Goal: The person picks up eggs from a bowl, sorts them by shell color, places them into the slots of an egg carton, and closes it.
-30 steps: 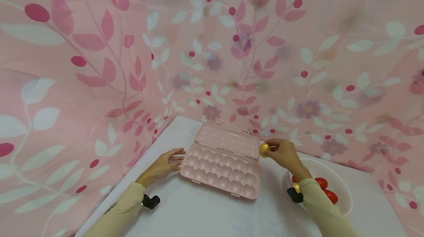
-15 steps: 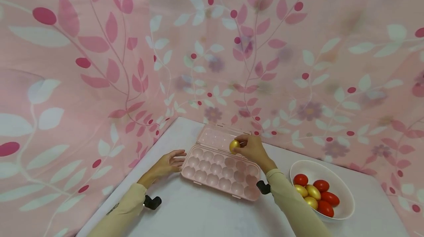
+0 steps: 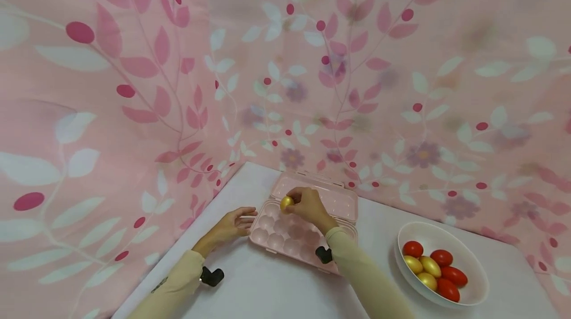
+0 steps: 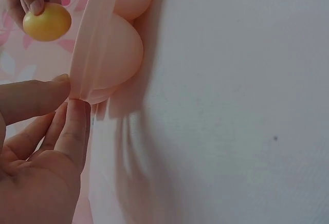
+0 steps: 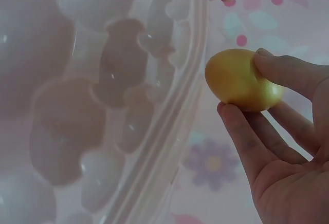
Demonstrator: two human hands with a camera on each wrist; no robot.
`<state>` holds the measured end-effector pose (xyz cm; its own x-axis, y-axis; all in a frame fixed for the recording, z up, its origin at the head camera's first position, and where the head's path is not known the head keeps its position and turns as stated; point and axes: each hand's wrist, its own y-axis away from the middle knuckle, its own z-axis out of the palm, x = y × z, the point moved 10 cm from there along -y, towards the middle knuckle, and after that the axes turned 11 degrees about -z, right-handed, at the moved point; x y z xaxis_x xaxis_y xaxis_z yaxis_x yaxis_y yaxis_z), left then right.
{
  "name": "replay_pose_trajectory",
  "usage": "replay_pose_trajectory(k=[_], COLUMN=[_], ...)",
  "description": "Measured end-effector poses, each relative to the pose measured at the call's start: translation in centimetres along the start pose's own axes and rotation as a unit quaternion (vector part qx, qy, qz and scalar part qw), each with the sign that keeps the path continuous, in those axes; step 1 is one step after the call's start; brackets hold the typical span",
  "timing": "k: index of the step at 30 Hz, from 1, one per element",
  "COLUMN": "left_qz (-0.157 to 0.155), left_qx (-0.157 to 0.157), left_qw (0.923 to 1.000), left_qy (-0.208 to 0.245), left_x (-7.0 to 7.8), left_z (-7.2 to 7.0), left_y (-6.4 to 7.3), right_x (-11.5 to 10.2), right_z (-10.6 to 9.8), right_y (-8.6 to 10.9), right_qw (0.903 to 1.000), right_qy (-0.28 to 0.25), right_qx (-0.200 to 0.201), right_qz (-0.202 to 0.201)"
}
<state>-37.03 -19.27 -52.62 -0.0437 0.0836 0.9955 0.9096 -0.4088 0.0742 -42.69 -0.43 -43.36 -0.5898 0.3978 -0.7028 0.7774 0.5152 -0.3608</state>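
Observation:
A pink plastic egg carton [image 3: 276,241] lies opened flat, its cups facing up and its lid [image 3: 345,203] folded back. My right hand [image 3: 310,206] pinches a gold egg [image 3: 286,203] between thumb and fingertips over the back left cups. In the right wrist view the gold egg [image 5: 241,79] is held at its end, beside the carton's rim [image 5: 164,147]. My left hand [image 3: 229,225] is at the carton's left end. Up close, its thumb and extended fingers [image 4: 72,126] touch the carton's corner. My right arm covers some of the front right cups.
A white oval bowl [image 3: 477,267] on the right holds several red eggs [image 3: 454,276] and several gold eggs [image 3: 430,266]. White cloth [image 3: 267,289] covers the table. Pink floral fabric [image 3: 383,86] hangs behind and to the left.
My right hand has carried the gold egg leftward, from beyond the carton's right end, across to its back left cups. My left hand has stayed at the carton's left end.

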Motion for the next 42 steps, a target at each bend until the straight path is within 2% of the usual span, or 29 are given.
replay_pose_trajectory(k=[6, 11, 17, 23, 27, 34, 42], left_qz=[-0.011, -0.022, -0.036, -0.038, -0.033, -0.037, -0.046], left_qx=[-0.001, 0.013, 0.020, 0.019, 0.016, 0.013, 0.028], left_qw=[0.9999, 0.9996, 0.9991, 0.9991, 0.9993, 0.9992, 0.9984], left_qy=[0.000, -0.006, -0.003, -0.004, -0.011, 0.001, -0.016], left_x=[-0.3, -0.5, -0.6, -0.3, -0.2, -0.3, -0.6], left_z=[0.3, 0.0, -0.1, 0.1, 0.2, 0.3, -0.2], left_y=[-0.3, -0.3, 0.0, 0.0, 0.0, -0.2, -0.2], right_x=[0.4, 0.5, 1.1, 1.5, 1.5, 2.2, 1.6], right_z=[1.4, 2.7, 4.1, 5.0, 5.4, 5.5, 3.6], right_y=[-0.6, -1.6, -2.1, -2.2, -2.2, -1.2, 0.4], right_qw=[1.0000, 0.9999, 0.9998, 0.9996, 0.9995, 0.9982, 0.9967], right_qy=[-0.003, -0.006, 0.015, 0.017, 0.028, 0.051, 0.045], right_qx=[0.000, -0.009, -0.008, -0.011, -0.009, -0.028, -0.063], right_qz=[0.003, -0.001, 0.008, 0.022, 0.006, 0.015, -0.023])
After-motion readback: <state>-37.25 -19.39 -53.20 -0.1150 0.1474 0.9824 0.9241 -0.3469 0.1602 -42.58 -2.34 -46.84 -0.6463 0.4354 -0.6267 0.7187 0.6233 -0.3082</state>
